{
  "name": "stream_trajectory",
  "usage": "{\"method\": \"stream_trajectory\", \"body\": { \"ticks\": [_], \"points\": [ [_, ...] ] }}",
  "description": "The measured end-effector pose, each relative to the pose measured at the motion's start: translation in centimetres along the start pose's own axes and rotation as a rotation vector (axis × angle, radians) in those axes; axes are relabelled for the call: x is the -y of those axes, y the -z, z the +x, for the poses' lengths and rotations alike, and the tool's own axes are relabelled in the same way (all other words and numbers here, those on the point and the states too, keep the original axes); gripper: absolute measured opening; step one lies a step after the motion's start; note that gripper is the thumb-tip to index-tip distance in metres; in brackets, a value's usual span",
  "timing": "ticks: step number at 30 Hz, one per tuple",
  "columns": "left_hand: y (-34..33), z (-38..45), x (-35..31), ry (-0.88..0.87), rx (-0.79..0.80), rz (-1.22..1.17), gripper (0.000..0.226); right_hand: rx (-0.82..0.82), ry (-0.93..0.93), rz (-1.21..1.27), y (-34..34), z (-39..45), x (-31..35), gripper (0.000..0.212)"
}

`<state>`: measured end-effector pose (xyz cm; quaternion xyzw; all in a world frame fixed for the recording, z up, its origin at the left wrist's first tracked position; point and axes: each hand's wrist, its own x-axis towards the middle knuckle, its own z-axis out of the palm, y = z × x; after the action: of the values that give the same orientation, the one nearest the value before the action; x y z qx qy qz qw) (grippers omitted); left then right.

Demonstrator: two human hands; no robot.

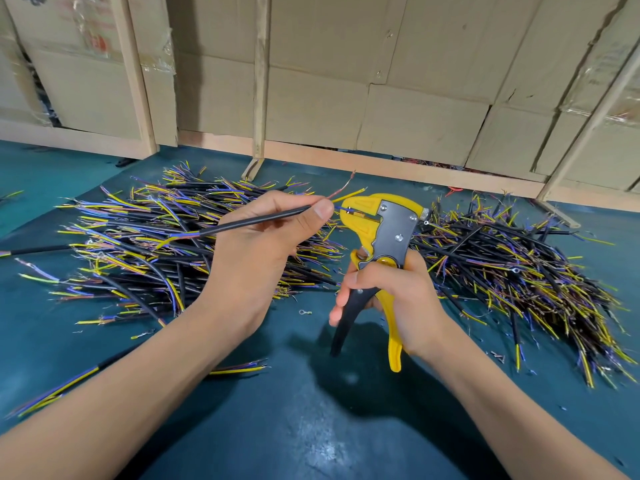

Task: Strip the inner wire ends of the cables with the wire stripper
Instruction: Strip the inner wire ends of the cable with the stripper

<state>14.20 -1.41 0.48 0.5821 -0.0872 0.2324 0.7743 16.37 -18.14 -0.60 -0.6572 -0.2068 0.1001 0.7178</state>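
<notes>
My left hand (263,244) pinches a black cable (256,221) near its right end, between thumb and fingers. From that end a blue inner wire (346,209) runs into the jaws of the yellow and grey wire stripper (384,233). A yellow inner wire and a bare reddish strand stick up past the jaws. My right hand (391,296) grips the stripper's black and yellow handles, holding the tool upright above the table. The cable's left end, with its coloured wires, hangs over the left pile.
A big pile of black cables (149,244) with yellow and blue ends lies on the teal table (294,427) to the left, a second pile (519,275) to the right. Loose cables (239,368) lie under my left forearm. Cardboard boxes (398,81) and wooden slats stand behind.
</notes>
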Motion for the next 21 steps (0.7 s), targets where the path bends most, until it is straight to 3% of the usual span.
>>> {"method": "stream_trajectory", "body": {
  "ticks": [3,8,13,18,21],
  "points": [
    [0.1,0.1,0.0,0.013,-0.024,-0.003,0.017,0.02,0.006,-0.007,0.1,0.0,0.1,0.005],
    [0.0,0.0,0.1,-0.012,-0.004,-0.028,0.005,0.043,0.016,-0.036,0.3,0.1,0.2,0.013],
    [-0.1,0.0,-0.2,-0.051,-0.013,-0.033,0.015,0.022,-0.021,0.004,-0.3,-0.1,0.3,0.007],
    [0.4,0.7,-0.4,-0.077,-0.102,-0.04,0.022,-0.127,-0.106,0.111,-1.4,-0.2,-0.5,0.029],
    [0.7,1.0,-0.4,-0.084,-0.114,0.017,0.023,-0.076,-0.124,0.206,-1.5,0.0,-0.8,0.017]
  ]
}}
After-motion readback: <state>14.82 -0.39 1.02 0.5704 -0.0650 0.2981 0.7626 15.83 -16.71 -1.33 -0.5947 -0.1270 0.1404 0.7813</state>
